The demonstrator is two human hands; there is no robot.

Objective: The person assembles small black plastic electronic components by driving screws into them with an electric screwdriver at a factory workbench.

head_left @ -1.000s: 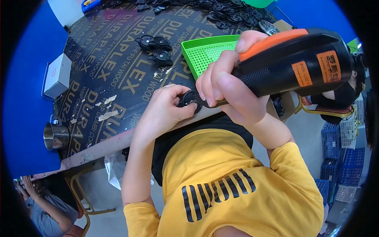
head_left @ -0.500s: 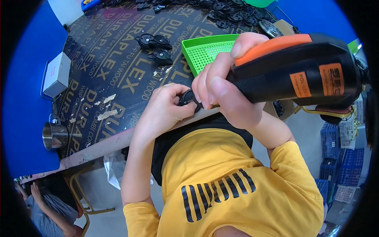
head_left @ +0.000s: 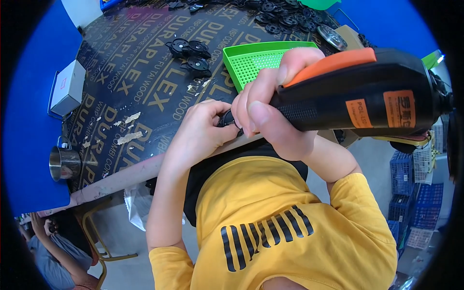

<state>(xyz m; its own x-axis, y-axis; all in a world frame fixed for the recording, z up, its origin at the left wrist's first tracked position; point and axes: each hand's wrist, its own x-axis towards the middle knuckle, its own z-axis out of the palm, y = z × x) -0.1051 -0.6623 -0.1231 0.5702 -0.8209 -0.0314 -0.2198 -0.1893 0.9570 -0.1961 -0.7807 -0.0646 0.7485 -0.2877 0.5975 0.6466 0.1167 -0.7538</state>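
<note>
My right hand (head_left: 276, 108) is wrapped round a black electric screwdriver (head_left: 333, 99) with an orange lever along its top. The tool lies slanted, its thick rear end toward the right and its front end at my left hand. At the table's near edge my left hand (head_left: 199, 133) pinches a small black plastic part (head_left: 225, 119) between thumb and fingers. My right hand and the tool's front end hide much of that part, so I cannot tell whether the tip touches it. Just beyond my hands stands a green perforated tray (head_left: 237, 67), partly covered by my right hand.
Several black round parts (head_left: 195, 64) lie left of the tray, and a pile of similar parts (head_left: 285, 17) is at the far side, next to a metal disc (head_left: 332, 37). A white box (head_left: 68, 89) and a metal cup (head_left: 65, 163) are at the left. Another person (head_left: 58, 256) sits lower left.
My right hand and the screwdriver have shifted slightly left and down, closer over the black part. My left hand has hardly moved. The other person's hands have changed position.
</note>
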